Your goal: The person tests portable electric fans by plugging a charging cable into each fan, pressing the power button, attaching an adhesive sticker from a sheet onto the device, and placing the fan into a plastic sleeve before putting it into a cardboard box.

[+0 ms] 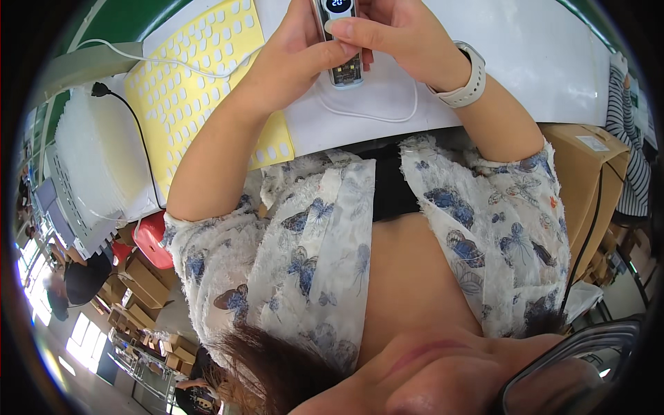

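Observation:
Both of my hands hold a slim handheld electronic device (346, 75) at the top of the view, over the white table. It has a small round lit display at its upper end, and parts of a circuit show through its dark, clear lower body. My left hand (302, 50) is closed around its left side, thumb lying across the front. My right hand (394, 31) grips it from the right, with the thumb pressed on the front just below the display. A white cable (387, 120) loops on the table below the device; where its ends go is hidden.
Left of my arm lies a yellow sheet (176, 104) with rows of small white stickers, a white cord crossing it. Beyond it are a stack of clear plastic sheets (97, 149) and a black-plugged cord (131, 107). A cardboard box (581, 166) stands at right, near a person in striped clothing.

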Demonstrator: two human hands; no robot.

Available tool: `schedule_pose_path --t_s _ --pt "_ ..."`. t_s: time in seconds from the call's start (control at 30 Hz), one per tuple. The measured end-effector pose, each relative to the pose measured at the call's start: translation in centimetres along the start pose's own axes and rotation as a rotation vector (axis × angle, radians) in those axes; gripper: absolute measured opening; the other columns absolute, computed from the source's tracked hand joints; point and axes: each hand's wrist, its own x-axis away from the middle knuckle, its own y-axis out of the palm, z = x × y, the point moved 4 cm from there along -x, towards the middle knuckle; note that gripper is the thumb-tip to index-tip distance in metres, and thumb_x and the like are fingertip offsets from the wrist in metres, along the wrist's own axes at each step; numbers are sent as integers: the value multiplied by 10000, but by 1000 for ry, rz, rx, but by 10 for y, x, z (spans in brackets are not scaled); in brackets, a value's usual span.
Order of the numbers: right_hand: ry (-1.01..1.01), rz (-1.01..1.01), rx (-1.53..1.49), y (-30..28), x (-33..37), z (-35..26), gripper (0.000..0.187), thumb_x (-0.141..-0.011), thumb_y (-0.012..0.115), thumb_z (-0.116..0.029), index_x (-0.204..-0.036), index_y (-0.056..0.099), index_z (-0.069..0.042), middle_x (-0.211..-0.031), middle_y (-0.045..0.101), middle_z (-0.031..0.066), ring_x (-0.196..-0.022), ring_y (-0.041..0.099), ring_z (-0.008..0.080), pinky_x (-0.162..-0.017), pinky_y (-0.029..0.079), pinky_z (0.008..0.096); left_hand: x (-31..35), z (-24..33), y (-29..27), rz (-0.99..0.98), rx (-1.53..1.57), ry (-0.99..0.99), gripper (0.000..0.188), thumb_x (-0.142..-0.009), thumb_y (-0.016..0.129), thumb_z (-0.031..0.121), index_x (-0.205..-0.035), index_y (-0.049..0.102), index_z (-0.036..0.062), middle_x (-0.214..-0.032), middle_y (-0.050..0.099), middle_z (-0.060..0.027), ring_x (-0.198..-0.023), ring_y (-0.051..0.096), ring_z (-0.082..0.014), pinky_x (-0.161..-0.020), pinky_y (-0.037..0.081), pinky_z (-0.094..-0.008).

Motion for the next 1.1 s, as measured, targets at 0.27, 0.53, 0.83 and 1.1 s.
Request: schedule_pose_path --t_s 0.27,0.53,0.83,1.1 --pt "95 -7 -43 -8 -6 10 622 -968 709 -145 -1463 365 11 -1202 560 65 -1079 577 137 -931 514 302 1 -2 -1 49 122 -97 721 -917 730 186 -1473 298 25 -1224 558 -134 -984 619 -209 -825 538 -354" --pt "52 -35 -14 -9 -4 13 619 -965 689 -125 -1471 359 12 -1216 557 70 -1084 580 143 -933 517 297 0 -1 2 55 124 -93 742 -894 747 175 -1472 305 26 -1242 560 -144 -998 626 -218 -834 541 -359" --pt "80 -12 -26 -5 -3 8 630 -958 689 -115 -1475 356 18 -1219 558 73 -1084 579 142 -932 518 295 2 -1 1 62 148 -122 730 -893 734 156 -1472 308 30 -1240 562 -147 -1010 622 -221 -837 542 -365" --pt "70 -11 -6 -6 -5 11 627 -957 695 -116 -1470 363 22 -1216 562 79 -1064 586 135 -897 530 278 4 0 -1 59 126 -133 719 -897 725 147 -1469 305 32 -1240 559 -149 -1004 622 -224 -838 542 -369"
